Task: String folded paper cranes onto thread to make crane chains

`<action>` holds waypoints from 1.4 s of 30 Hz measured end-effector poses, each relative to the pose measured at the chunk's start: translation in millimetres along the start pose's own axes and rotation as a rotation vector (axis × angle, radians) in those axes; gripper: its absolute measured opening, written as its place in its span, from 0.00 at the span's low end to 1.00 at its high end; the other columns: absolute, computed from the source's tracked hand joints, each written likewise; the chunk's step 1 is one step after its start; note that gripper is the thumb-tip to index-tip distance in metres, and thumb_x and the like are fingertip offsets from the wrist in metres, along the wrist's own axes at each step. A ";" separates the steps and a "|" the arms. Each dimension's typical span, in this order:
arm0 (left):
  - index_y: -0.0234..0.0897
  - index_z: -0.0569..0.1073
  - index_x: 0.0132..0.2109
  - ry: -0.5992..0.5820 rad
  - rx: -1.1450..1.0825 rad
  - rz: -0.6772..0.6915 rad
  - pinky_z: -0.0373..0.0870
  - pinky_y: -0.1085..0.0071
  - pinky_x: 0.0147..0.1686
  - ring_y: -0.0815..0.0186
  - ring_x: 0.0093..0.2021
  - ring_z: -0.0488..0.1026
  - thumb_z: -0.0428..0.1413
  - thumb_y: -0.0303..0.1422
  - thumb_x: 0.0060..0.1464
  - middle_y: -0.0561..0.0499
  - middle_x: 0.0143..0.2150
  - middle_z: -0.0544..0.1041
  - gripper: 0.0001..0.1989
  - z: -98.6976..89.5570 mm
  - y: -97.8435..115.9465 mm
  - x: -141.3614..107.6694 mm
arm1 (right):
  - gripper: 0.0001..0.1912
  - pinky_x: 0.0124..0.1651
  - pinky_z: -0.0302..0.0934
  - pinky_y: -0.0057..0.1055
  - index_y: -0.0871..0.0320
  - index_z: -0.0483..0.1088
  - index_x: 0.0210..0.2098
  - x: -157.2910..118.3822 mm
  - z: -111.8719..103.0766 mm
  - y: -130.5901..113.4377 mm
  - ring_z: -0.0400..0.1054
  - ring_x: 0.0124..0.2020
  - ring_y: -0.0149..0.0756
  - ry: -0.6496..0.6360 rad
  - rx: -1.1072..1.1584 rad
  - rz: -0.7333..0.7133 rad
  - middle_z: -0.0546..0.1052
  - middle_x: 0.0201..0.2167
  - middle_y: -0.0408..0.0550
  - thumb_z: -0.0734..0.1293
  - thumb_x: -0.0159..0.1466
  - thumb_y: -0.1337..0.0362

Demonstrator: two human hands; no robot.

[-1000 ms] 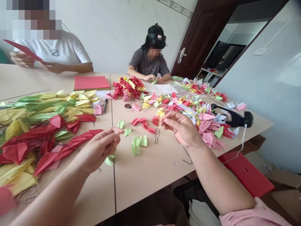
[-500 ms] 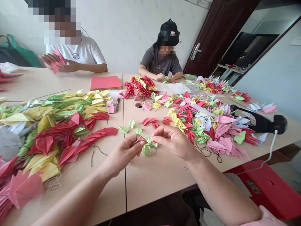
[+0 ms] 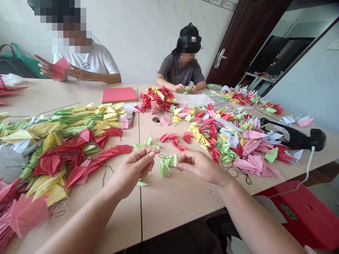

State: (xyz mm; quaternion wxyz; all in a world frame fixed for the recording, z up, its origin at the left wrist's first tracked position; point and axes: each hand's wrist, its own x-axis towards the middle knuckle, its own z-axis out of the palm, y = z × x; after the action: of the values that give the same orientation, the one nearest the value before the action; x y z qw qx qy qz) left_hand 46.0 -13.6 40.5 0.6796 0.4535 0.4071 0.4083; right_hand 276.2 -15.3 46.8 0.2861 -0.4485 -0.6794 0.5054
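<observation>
My left hand (image 3: pixel 139 164) is closed in a pinch, thumb against forefinger, on a thin string whose dark line runs rightward from the fingertips; a pale loop of thread shows at the finger. Light green folded paper pieces (image 3: pixel 168 163) sit on this string between my hands. At their right side my right hand (image 3: pixel 200 165) pinches the string with curled fingers, close beside the green pieces. Loose green pieces (image 3: pixel 148 140) lie on the table just beyond my left hand, and short red folded-paper strands (image 3: pixel 170 138) lie farther back.
Heaps of folded-paper strands cover the table's left (image 3: pixel 60 141) and right (image 3: pixel 225 130). A black stand (image 3: pixel 293 137) with a white cable is at right, a red sheet stack (image 3: pixel 119 94) at back. Two people sit opposite, one holding red paper (image 3: pixel 59 67). A red box (image 3: pixel 304 211) stands below the edge.
My hands have drawn apart, the left one moving left, so more of the green pieces and string shows between them. The person at the back left has moved the red paper.
</observation>
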 end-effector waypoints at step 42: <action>0.36 0.73 0.31 -0.104 0.268 0.066 0.67 0.72 0.37 0.68 0.32 0.69 0.49 0.46 0.63 0.51 0.29 0.73 0.21 0.2 76.3 16.7 | 0.02 0.34 0.62 0.21 0.54 0.72 0.35 73.7 -20.0 -65.1 0.67 0.34 0.24 -0.060 0.558 -0.388 0.72 0.43 0.44 0.68 0.66 0.63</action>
State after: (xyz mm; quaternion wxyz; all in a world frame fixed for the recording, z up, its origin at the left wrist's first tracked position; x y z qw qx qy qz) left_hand 37.6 21.2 109.9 0.6194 0.5737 0.4072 0.3485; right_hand 240.2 53.8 110.0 0.4685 -0.2001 -0.5956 0.6211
